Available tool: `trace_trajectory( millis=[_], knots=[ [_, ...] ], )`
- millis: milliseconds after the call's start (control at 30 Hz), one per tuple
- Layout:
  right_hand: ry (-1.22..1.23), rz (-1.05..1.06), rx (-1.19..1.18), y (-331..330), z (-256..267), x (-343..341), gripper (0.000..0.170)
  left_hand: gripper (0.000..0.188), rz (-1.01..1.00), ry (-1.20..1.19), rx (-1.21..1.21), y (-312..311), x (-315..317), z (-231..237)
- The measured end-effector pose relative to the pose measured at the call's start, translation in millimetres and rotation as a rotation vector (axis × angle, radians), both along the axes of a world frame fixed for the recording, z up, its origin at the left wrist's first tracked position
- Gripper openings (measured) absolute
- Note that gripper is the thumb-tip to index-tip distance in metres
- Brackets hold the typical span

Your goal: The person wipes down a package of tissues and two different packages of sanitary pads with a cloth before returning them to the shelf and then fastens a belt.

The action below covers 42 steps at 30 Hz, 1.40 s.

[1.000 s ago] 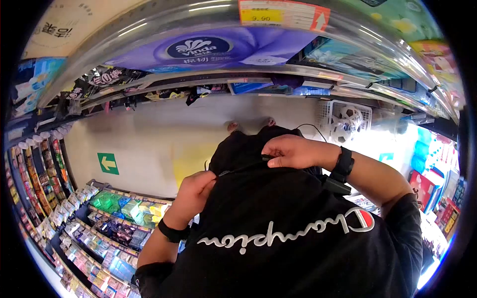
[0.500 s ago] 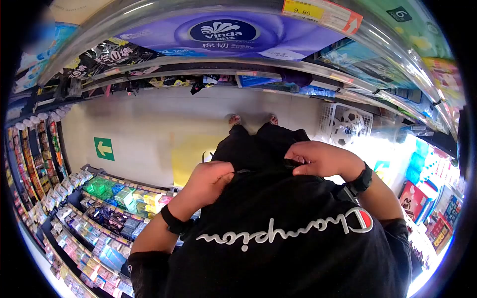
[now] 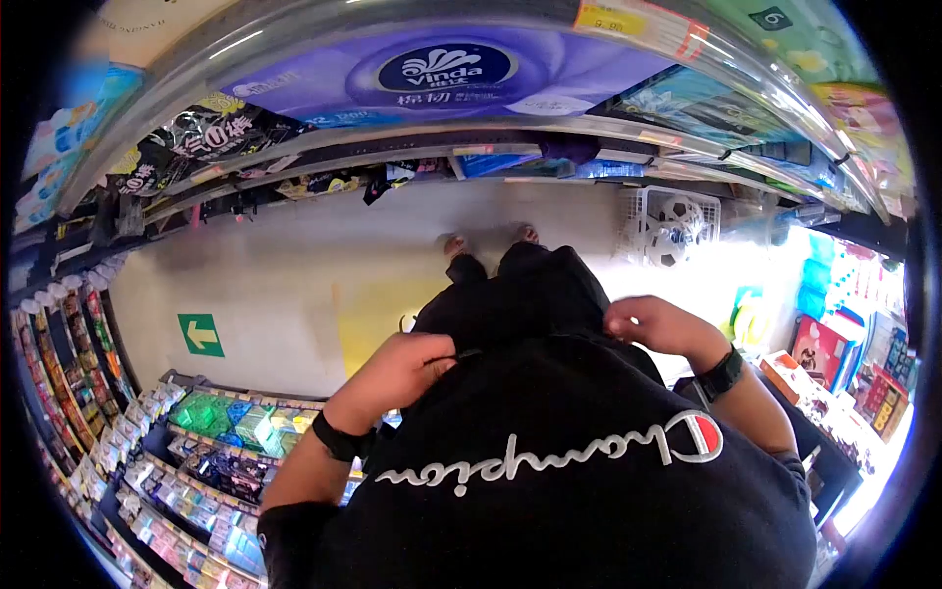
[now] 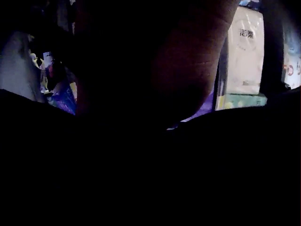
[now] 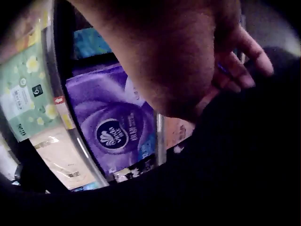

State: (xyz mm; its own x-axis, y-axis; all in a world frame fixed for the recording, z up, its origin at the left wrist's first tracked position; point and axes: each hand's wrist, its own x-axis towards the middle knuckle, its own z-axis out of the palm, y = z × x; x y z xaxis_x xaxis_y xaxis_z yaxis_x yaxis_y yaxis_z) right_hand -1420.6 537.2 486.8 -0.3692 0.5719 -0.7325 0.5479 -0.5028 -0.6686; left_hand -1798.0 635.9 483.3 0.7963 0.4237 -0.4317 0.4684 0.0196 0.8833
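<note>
At the person's waist, on the left, the left hand [image 3: 402, 368] has its fingers curled against the black clothing [image 3: 510, 339], pinching it where the shirt meets the trousers. A thin grey edge shows beside its fingertips. Across the waist, the right hand [image 3: 655, 326] is beside the trousers' right side, thumb and fingers loosely bent. In the right wrist view its fingers [image 5: 256, 54] spread by dark cloth and hold nothing visible. The left wrist view is mostly dark; its hand [image 4: 193, 70] shows only as a shadowed patch, fingers hidden.
A shelf close in front carries a purple Vinda tissue pack [image 3: 451, 74]. Black packets [image 3: 211, 137] sit to its left. On the floor stands a white basket [image 3: 628, 211] with soccer balls [image 3: 669, 243]. Stocked shelves [image 3: 216, 471] line the left rear, and boxes [image 3: 829, 348] the right.
My right hand moves outward to the right from the middle of the waist, and the small black piece it held no longer shows. My left hand stays at the waist, shifting slightly.
</note>
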Motion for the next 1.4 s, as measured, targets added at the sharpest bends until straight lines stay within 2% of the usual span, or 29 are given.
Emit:
trace_trajectory(
  millis=[33, 67, 133, 167, 300, 367, 467, 500, 533, 600, 633, 733, 767, 800, 867, 900, 933, 967, 1000, 1033, 1100, 1133, 1200, 1233, 1300, 1333, 1400],
  knots=[
    [0.031, -0.033, 0.088, -16.8, -6.1, -0.4, 0.011, 0.013, 0.035, -0.022, 0.040, -1.5, -3.4, -0.5],
    [-0.033, -0.067, 0.037, -27.4, -5.9, -2.3, 0.011, 0.013, 0.034, -0.033, 0.045, -0.5, -6.6, -0.1],
    [0.027, -0.257, 0.033, -32.9, 3.1, -19.1, 0.017, 0.013, 0.021, 0.023, 0.021, 4.1, -14.2, 1.3],
    [0.079, -0.361, -0.048, -30.2, 15.4, -29.6, 0.019, 0.013, 0.032, 0.016, 0.027, 3.3, -17.9, 1.1],
    [0.176, -0.475, -0.138, -34.4, 33.1, -40.3, 0.024, 0.013, 0.035, 0.033, -0.018, 3.0, -33.2, -1.3],
    [0.441, -0.608, -0.306, -34.4, 35.3, -46.3, 0.030, 0.013, 0.039, 0.018, -0.017, 4.0, -37.7, -1.5],
    [0.362, -0.692, -0.226, -22.2, 37.0, -60.3, 0.032, 0.011, 0.063, -0.024, -0.026, 4.3, -44.8, 0.6],
    [0.304, -0.698, -0.226, -12.6, 45.6, -64.5, 0.048, 0.011, 0.056, -0.018, -0.034, 3.5, -48.3, 0.4],
    [0.306, -0.696, -0.209, -12.2, 45.5, -64.0, 0.048, 0.012, 0.051, -0.014, -0.039, 3.7, -50.3, -0.1],
    [0.092, -0.541, -0.050, -10.9, 45.7, -59.4, 0.068, 0.011, 0.078, -0.049, 0.023, 1.1, -49.9, -1.0],
    [0.081, -0.510, -0.104, -4.5, 55.1, -57.0, 0.078, 0.010, 0.103, -0.078, 0.069, 0.9, -48.4, -0.6],
    [0.105, -0.380, -0.046, -6.5, 48.3, -48.8, 0.074, 0.009, 0.121, -0.057, 0.076, 3.3, -42.6, 7.5],
    [0.092, -0.382, -0.054, -5.8, 52.2, -50.9, 0.061, 0.009, 0.129, -0.062, 0.088, 2.9, -41.2, 6.6],
    [0.090, -0.376, -0.042, -5.8, 47.2, -44.9, 0.061, 0.008, 0.120, -0.048, 0.102, 2.2, -40.1, 3.7],
    [0.409, -0.816, -0.300, -5.5, 20.4, -27.7, 0.043, 0.007, 0.120, -0.035, 0.126, 0.8, -38.4, -1.6],
    [0.109, -0.805, -0.249, -3.4, 9.0, -29.0, 0.033, 0.007, 0.140, -0.043, 0.122, -1.0, -37.5, -4.2],
    [0.109, -0.795, -0.243, -10.0, -13.9, -23.3, 0.033, 0.007, 0.161, -0.049, 0.118, -2.8, -36.8, -4.6],
    [0.006, -0.558, -0.235, -20.7, -42.2, -12.9, 0.033, 0.007, 0.172, -0.049, 0.126, -2.6, -35.3, -2.9],
    [-0.096, -0.321, -0.222, -19.1, -49.3, -12.9, 0.033, 0.007, 0.142, -0.018, 0.161, -1.4, -33.8, -0.7],
    [-0.095, -0.310, -0.211, -17.1, -54.3, -10.9, 0.033, 0.008, 0.112, 0.012, 0.196, -0.1, -32.7, 0.9],
    [0.064, -0.597, -0.468, -14.4, -58.6, -9.6, 0.033, 0.009, 0.126, -0.013, 0.212, -2.3, -30.3, -7.3],
    [0.064, -0.595, -0.462, -11.8, -61.3, -8.6, 0.033, 0.010, 0.125, -0.038, 0.222, -2.4, -29.4, -9.6],
    [-0.011, -0.288, -0.266, -2.1, -73.8, -3.7, 0.032, 0.010, 0.105, -0.022, 0.232, 0.2, -26.9, -7.5],
    [-0.014, -0.289, -0.259, -4.2, -87.1, -0.3, 0.032, 0.011, 0.082, -0.004, 0.229, 0.5, -25.4, -6.2],
    [0.225, -0.436, -0.155, -6.9, -107.8, 3.4, 0.034, 0.009, 0.128, -0.072, 0.231, -0.6, -21.2, -8.1],
    [0.228, -0.432, -0.151, -10.9, -110.4, 2.6, 0.034, 0.011, 0.170, -0.133, 0.222, -2.0, -20.3, -9.2],
    [0.287, -0.653, -0.123, -11.8, -114.6, -0.9, 0.035, 0.011, 0.182, -0.147, 0.244, -3.1, -20.2, -10.3]
  ],
)
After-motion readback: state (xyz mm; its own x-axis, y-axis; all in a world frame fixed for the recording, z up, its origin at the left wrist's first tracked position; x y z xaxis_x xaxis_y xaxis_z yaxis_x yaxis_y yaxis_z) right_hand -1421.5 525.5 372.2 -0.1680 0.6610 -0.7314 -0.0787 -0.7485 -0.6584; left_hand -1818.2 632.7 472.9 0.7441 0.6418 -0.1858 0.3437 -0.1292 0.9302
